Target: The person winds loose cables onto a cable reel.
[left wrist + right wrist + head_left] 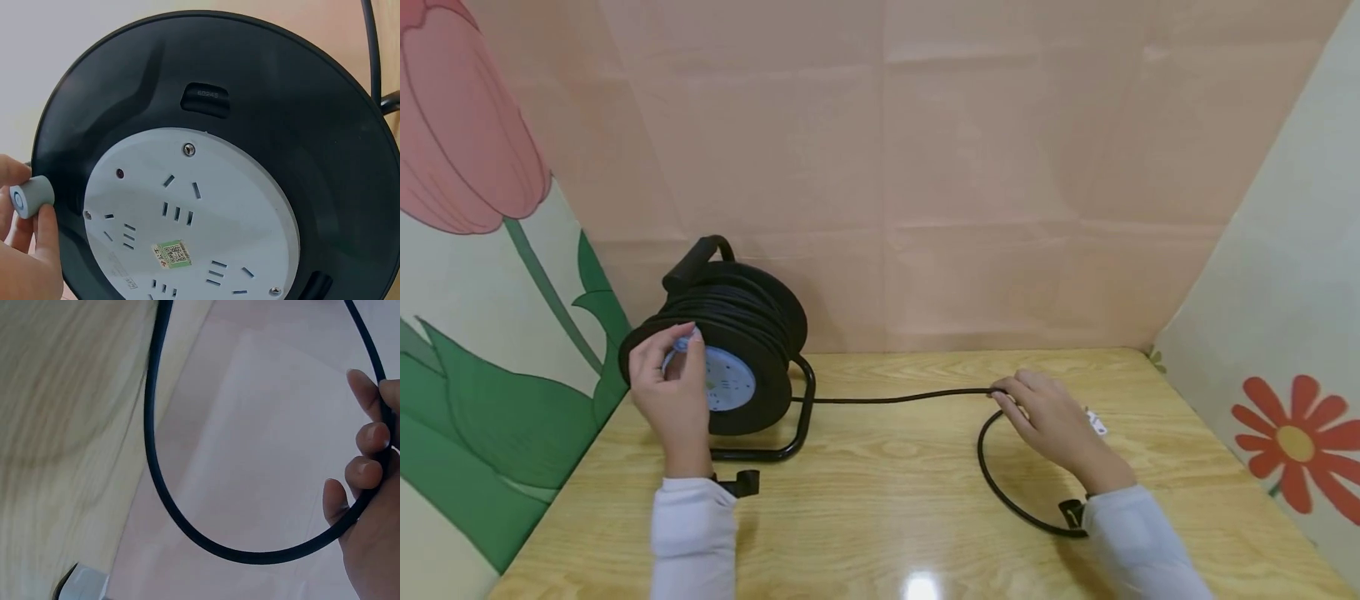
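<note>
A black cable reel (782, 312) stands on the left of the table, wound with black cable and fitted with a pale blue socket panel (250, 212). At the panel's side, my left hand (673, 400) pinches a small pale grey-blue knob (39, 195) between thumb and fingers. From the reel a length of black cable (887, 401) runs to the right. My right hand (1052, 421) holds that cable, with fingers curled round it in the right wrist view. Past the hand the cable bends in a loop (988, 475) towards the right wrist.
The reel rests on a black tube frame (805, 417) with a handle (688, 267) on top. Beyond my right hand lies a small white object (1097, 422), its kind unclear. A pink-covered wall (962, 208) closes off the back of the wooden table (865, 517).
</note>
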